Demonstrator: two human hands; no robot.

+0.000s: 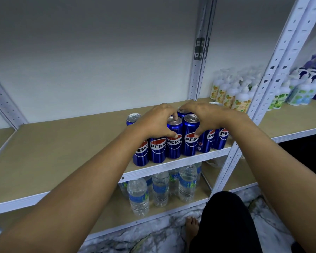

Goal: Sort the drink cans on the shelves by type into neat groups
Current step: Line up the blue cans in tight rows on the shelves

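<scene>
Cans [173,137]: tall blue cola tins, bunched at the front edge of the middle shelf [62,152]. Left hand [157,121] and right hand [204,117] curl over the cluster, thumbs on the labels. Likely full, rigid, slick; grip mid-body, not the rim.

The shelf [62,152] lies bare from its left edge to the cans [173,143], so a hand passes freely there, and above the cans the space is open up to the wall. The cans stand packed, touching, at the front edge near the right corner, with both hands over them. A metal post [228,157] blocks the right front corner; another post [195,84] stands at the back edge. Lotion bottles [232,94] crowd the back right corner.
</scene>
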